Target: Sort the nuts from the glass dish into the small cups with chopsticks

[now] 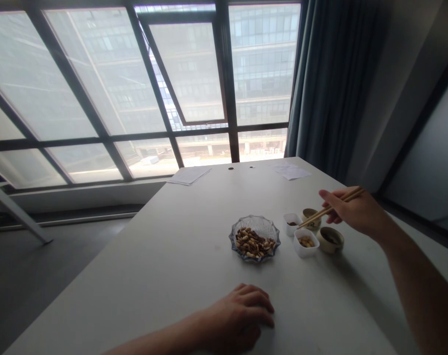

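Note:
My right hand grips a pair of wooden chopsticks, their tips over the far rim of a small white plastic cup with tan pieces inside. Behind that cup stands a second white cup holding a few dark bits. Two small beige pots, a nearer one and a farther one, sit to the right of the cups. A scalloped glass bowl contains a mix of nuts or seeds. My left hand rests on the table in front of the bowl, fingers loosely bent and apart, holding nothing.
Papers lie at the table's far left corner and far right. The white table reaches toward the windows, one tilted open. A dark curtain hangs at the right, and another table's leg stands at the left.

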### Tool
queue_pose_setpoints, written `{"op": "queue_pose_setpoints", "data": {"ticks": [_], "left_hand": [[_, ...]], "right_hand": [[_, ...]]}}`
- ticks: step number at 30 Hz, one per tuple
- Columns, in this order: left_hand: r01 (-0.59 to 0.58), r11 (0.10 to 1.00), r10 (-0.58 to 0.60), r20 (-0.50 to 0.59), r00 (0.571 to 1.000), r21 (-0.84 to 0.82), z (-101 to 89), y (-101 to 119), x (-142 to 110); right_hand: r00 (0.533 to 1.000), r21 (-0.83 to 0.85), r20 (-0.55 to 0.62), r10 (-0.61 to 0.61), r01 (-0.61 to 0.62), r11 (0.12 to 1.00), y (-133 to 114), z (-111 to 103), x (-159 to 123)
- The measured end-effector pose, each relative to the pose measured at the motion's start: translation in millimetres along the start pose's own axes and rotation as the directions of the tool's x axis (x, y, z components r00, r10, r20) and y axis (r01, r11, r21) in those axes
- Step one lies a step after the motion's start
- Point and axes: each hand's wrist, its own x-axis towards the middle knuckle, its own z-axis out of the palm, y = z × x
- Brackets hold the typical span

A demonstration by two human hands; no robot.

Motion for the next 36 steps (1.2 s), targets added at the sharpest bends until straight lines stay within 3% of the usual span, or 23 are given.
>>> {"op": "queue_pose_setpoints", "data": {"ticks": [4,7,10,14,22,36], "left_hand": [[0.003,1.0,-0.003,0.012,1.0,-0.002,0.5,-0.6,0.1],[0.002,1.0,-0.002,0.024,1.0,0.006,0.6,-0.7,0.3],[0.004,1.0,-0.004,0.015,1.0,0.015,1.2,-0.7,0.6],[0.0,1.0,0.0,0.01,1.0,0.023,2.7,-1.4,0.7],[-0.022,1.0,0.022,-0.033,0.999,0.0,3.5,-1.3,0.5],[-0.023,1.0,0.023,-0.01,1.0,0.018,2.2,-1.7,0.9]], "right_hand": [[0.994,0.067,0.054,-0.099,0.095,0.993,-9.6,18.8,-8.6],[0.968,0.095,0.193,-0.158,0.142,0.985,-10.8,40.2,-15.3],[0.926,0.095,0.332,-0.178,0.155,0.983,-9.4,59.3,-20.7],[0.892,0.075,0.417,-0.174,0.157,0.985,-6.3,74.6,-23.0],[0.88,0.053,0.415,-0.231,0.231,0.972,1.5,83.8,-20.3],[0.88,0.127,0.429,-0.206,0.167,0.978,11.1,93.8,-18.2]]}}
